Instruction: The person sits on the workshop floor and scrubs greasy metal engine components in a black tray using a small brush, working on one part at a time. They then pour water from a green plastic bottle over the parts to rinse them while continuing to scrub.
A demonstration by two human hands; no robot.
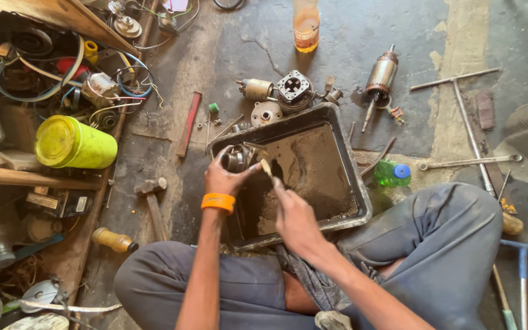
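My left hand (222, 178), with an orange band on the wrist, is shut on a round metal motor housing (237, 157) held over the near left corner of a black metal tray (349, 177) of dirty liquid. My right hand (293, 215) grips a small brush (266, 166) whose pale tip touches the housing. I sit cross-legged on the concrete floor with the tray between my knees.
Behind the tray lie motor parts (293, 90), an armature (379, 78) and an orange-liquid bottle (306, 24). A T-handle wrench (469, 116), a spanner (470, 162) and a green bottle (392, 173) lie right. A hammer (153, 200), a yellow jar (74, 143) and cluttered shelves are left.
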